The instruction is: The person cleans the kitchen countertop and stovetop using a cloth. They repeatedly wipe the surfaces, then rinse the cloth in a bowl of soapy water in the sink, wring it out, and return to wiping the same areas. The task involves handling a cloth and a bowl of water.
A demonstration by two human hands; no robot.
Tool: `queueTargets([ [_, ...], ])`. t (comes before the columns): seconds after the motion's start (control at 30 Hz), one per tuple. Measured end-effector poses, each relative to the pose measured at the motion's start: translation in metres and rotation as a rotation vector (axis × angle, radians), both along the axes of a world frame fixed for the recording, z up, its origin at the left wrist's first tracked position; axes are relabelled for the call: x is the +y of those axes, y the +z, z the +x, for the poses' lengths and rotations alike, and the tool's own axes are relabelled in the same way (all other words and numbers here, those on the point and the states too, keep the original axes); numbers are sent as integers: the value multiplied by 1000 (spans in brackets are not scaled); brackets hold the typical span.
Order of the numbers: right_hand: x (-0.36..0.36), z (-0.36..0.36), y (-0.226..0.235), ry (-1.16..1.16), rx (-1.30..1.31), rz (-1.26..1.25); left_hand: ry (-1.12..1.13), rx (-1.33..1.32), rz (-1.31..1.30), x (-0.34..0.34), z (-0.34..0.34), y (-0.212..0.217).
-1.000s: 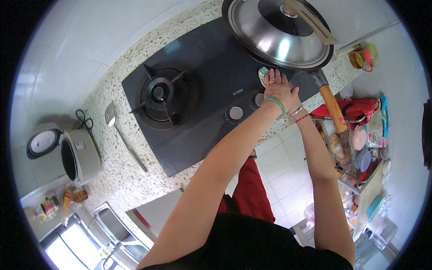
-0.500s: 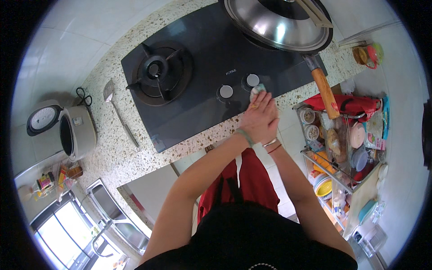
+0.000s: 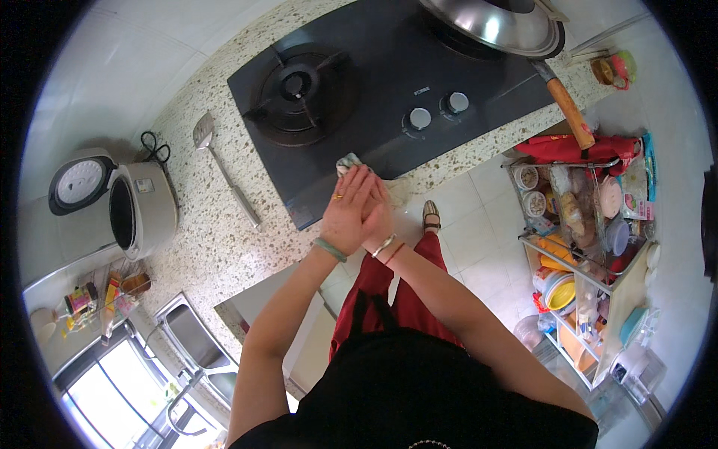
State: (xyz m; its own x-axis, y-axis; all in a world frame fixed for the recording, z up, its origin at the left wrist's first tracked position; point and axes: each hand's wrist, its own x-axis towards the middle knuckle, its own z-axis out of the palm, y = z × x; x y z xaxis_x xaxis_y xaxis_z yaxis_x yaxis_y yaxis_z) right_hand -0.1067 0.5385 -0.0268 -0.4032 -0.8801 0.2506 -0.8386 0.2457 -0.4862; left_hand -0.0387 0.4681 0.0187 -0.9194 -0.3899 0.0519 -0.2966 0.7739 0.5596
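Observation:
A small pale cloth [image 3: 348,163] is pressed on the front left part of the black glass gas hob [image 3: 389,144]. My left hand [image 3: 345,219], with a green bangle at its wrist, presses the cloth with its fingers together. Tight against its side is my right hand [image 3: 379,218], fingers also close together; where the hands overlap, part of its grip is hidden. Two silver knobs [image 3: 419,118] sit to the right of the hands. Beyond them is the left burner [image 3: 297,86], with bare pot supports.
A lidded wok [image 3: 493,26] stands on the right burner, its wooden handle [image 3: 570,112] reaching past the counter edge. A metal spatula [image 3: 228,176] lies on the speckled counter [image 3: 196,224] beside an open rice cooker [image 3: 146,209]. A loaded rack [image 3: 583,277] stands right, a sink [image 3: 196,337] lower left.
Both hands have moved left with the cloth, from near the right knob to the hob's front left part. The view has shifted too, and a foot has come into sight.

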Motion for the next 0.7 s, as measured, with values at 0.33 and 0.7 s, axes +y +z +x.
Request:
queueTargets([
  [0.33,-64,98,-2,280,-206,-141,337,-47,4,-39,113,7],
  [0.7,11,-48,135,266,-724,-187,455,501,557,28,-27,85],
])
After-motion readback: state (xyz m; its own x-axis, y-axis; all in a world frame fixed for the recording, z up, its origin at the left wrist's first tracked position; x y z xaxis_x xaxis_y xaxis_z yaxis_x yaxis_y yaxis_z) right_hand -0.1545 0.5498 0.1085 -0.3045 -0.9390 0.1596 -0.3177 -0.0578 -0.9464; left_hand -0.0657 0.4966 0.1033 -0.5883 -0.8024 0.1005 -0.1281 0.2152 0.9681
